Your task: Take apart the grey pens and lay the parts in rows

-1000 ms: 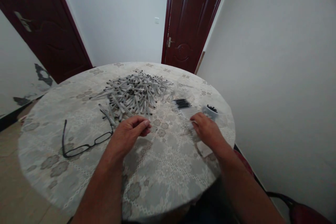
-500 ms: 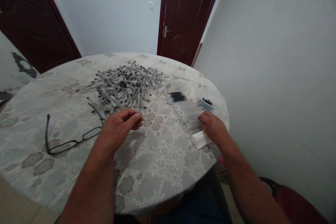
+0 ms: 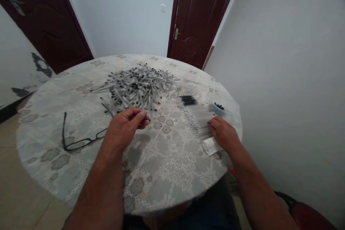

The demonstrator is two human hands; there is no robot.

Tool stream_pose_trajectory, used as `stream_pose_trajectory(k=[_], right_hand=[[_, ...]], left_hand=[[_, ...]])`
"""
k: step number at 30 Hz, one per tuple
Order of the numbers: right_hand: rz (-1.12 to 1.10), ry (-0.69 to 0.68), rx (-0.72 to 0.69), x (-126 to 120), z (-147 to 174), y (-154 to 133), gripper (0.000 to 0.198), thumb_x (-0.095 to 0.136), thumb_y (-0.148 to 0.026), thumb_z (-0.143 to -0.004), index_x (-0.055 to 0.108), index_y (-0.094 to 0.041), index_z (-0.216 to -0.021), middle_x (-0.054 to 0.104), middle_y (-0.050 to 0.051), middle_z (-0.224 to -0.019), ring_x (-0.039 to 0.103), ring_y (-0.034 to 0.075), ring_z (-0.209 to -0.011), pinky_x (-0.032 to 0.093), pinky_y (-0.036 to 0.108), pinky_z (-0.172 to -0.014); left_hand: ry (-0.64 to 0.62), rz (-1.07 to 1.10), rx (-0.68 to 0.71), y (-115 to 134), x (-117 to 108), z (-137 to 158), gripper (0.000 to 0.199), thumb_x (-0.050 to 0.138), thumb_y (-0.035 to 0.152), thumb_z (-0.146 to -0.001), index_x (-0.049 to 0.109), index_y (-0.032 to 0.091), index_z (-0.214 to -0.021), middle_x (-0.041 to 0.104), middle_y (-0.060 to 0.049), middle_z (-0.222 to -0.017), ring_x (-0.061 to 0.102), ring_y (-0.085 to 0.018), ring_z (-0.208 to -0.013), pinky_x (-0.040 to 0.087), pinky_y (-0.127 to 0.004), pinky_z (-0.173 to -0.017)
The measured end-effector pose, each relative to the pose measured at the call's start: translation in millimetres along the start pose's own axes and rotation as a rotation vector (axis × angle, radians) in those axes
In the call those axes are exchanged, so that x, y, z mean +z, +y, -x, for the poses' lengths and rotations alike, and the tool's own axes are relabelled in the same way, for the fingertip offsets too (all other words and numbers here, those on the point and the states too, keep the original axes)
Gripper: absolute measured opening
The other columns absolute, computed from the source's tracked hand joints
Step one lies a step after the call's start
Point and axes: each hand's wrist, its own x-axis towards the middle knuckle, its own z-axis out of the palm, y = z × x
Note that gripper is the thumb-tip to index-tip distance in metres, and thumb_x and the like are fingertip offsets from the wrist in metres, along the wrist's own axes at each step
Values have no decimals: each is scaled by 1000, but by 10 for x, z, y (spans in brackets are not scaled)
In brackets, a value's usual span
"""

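Above the tablecloth, just in front of a heap of pale, pen-like sticks with dark ends (image 3: 140, 86), my left hand (image 3: 129, 124) is closed in a pinch. A small dark tip shows by its fingertips; what it belongs to is unclear. My right hand (image 3: 223, 132) is also pinched, at the near right end of a row of clear, thin pen-like tubes with black parts at the far end (image 3: 198, 115). Whatever its fingers hold is hidden. Beside that hand lies a white bundle (image 3: 211, 146). Behind it stands a small tub (image 3: 217, 109) of black pieces.
Black-framed eyeglasses (image 3: 81, 145) lie left of my left forearm. Crumpled clear plastic (image 3: 188, 85) is behind the row of tubes. The round table (image 3: 167, 176) has a patterned cloth. A wall (image 3: 291, 79) rises on the right, with a dark red chair (image 3: 309, 215) low down.
The view has swung slightly left, so everything sits further right in the picture. Both hands remain pinched in nearly the same places over the table.
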Motion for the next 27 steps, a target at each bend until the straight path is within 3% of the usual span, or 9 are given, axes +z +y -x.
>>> stream_pose_trajectory(k=[4,8,12,16,21,27], right_hand=[[-81,64,-76,-85,-54,-253,21,49,-24,-102,69,-20,-108,68,9,-110,65,23,-101,50,32,-90],[-221,-82,-256,-250,-159,-818,28,46,-21,-102,67,-21,-121,68,10,-117,66,21,-102,50,32,-90],[-226,-228,-398,-277,-342,-1457,42,41,-16,-102,59,-25,-139,65,10,-127,67,21,-105,49,31,-91],[-164,-271,-381,-63,-599,-1907,48,41,-17,-101,50,-28,-147,60,11,-133,65,23,-109,50,31,-87],[-95,-242,-274,253,-788,-2115,32,46,-20,-101,58,-25,-130,58,13,-130,65,23,-105,50,32,-83],[-112,-132,-271,378,-762,-2061,22,46,-24,-103,66,-21,-111,62,11,-115,64,19,-91,47,28,-77]], left_hand=[[191,130,7,-28,-68,-17,28,74,44,-82,74,17,-86,75,-7,-82,70,-18,-65,61,-30,-62],[358,313,39,-48,-112,-47,26,74,40,-80,71,17,-92,74,-6,-86,66,-15,-64,59,-28,-57],[412,485,37,-48,-142,-66,26,75,35,-77,69,17,-94,71,-3,-83,61,-12,-59,57,-27,-53],[414,553,16,-49,-177,-69,28,77,34,-74,68,16,-94,70,-2,-80,59,-11,-57,56,-25,-51],[382,575,-7,-35,-198,-64,30,77,35,-74,67,15,-95,69,-1,-78,58,-10,-56,54,-24,-52],[342,567,-18,-31,-174,-85,31,77,38,-76,66,16,-96,69,-1,-80,59,-10,-56,53,-22,-52]])
